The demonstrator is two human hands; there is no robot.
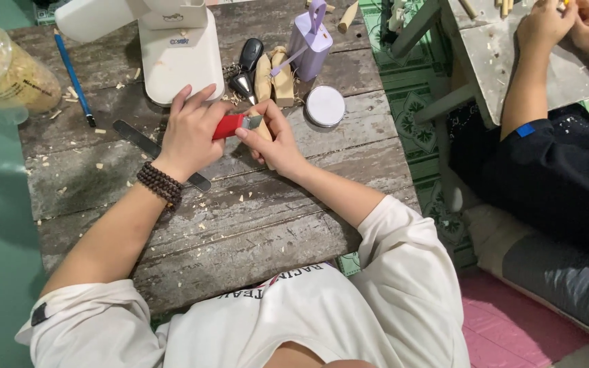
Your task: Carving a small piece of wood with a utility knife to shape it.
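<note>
- Weathered grey plank table (253,225), strewn with pale wood shavings, filling the middle of the view.
- White fan base (180,58) standing at 11 o'clock from the hands, near the table's far edge.
- Co-worker's dark sleeve and arm (547,157) at 3 o'clock, well apart, with hands busy at a second grey tabletop (512,61).
- Clear plastic cup (1,68) at 10 o'clock, by the table's left corner.
- Left hand (189,133), beaded bracelet (160,184) at the wrist, curled tight around a red-handled knife (230,125); metal blade tip poking out at 3 o'clock from the fist.
- Right hand (277,140) closed around a pale wooden piece (264,131), thumb pressed beside the blade; wood mostly hidden in the grip, only a sliver showing just under the blade, touching it.
- Lilac box-shaped holder (310,41) at 1 o'clock from the hands.
- Dark flat file (155,151) lying at 8 o'clock, passing under the left wrist.
- Blue pencil (73,75) at 10 o'clock.
- Two carved wooden figures (274,78) at 12 o'clock, beside a black car key (248,58).
- Round white lid (324,106) at 2 o'clock, just beyond the right hand.
</note>
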